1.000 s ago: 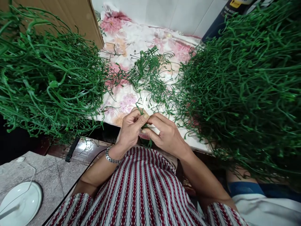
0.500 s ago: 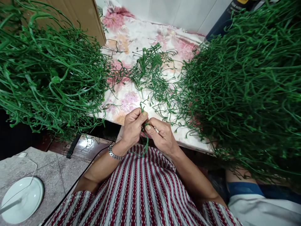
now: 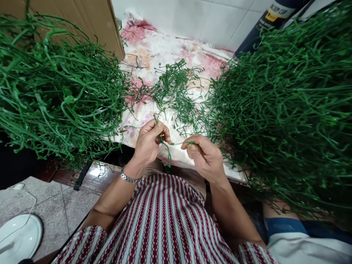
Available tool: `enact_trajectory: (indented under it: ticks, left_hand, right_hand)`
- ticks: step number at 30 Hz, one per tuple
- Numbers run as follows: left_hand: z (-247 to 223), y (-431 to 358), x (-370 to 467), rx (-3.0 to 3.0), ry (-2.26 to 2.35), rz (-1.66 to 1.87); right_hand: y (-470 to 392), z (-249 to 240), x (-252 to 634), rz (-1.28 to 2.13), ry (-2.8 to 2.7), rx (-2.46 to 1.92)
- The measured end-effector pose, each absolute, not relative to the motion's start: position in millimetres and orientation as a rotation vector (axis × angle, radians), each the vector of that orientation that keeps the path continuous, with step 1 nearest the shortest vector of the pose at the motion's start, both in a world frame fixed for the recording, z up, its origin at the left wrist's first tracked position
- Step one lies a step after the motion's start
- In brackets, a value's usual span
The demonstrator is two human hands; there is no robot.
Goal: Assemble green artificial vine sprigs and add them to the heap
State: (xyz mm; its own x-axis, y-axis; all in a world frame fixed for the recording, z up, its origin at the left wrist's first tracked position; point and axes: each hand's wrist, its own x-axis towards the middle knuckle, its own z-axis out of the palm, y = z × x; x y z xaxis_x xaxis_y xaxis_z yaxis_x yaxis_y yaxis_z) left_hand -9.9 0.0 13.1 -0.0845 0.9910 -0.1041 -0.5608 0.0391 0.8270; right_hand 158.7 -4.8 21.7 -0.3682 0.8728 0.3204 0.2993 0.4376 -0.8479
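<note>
Head view: the left hand [image 3: 148, 143] pinches a green plastic stem [image 3: 167, 152] above the near edge of the floral-clothed desk [image 3: 154, 51]; the right hand [image 3: 205, 156], fingers closed, grips its thin end. Heaps of green stems [image 3: 280, 110] flank the desk.

Short-sleeved top [image 3: 167, 223], vertical red and white stripes with a fine wavy pattern inside the red bands. Silver metal link watch band [image 3: 127, 178] on the left wrist, just above the striped top. Forearms and both hands bare; no gloves, no rings visible.
</note>
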Motion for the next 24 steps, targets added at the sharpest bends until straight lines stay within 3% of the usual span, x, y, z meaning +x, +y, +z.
enact_trajectory:
  ticks: [5,9,24]
  left_hand:
    - [7.7,-0.1,-11.3,0.587,0.835,1.445]
    - [7.5,-2.5,-8.6,0.57,0.819,1.445]
    - [9.0,-7.5,-4.9,0.718,0.76,1.554]
  right_hand:
    - [-2.5,20.9,170.0,0.879,-1.674,-1.039]
    - [-0.3,19.2,164.7,1.047,-1.787,-1.053]
    - [-0.9,21.4,163.3,0.983,-1.921,-1.112]
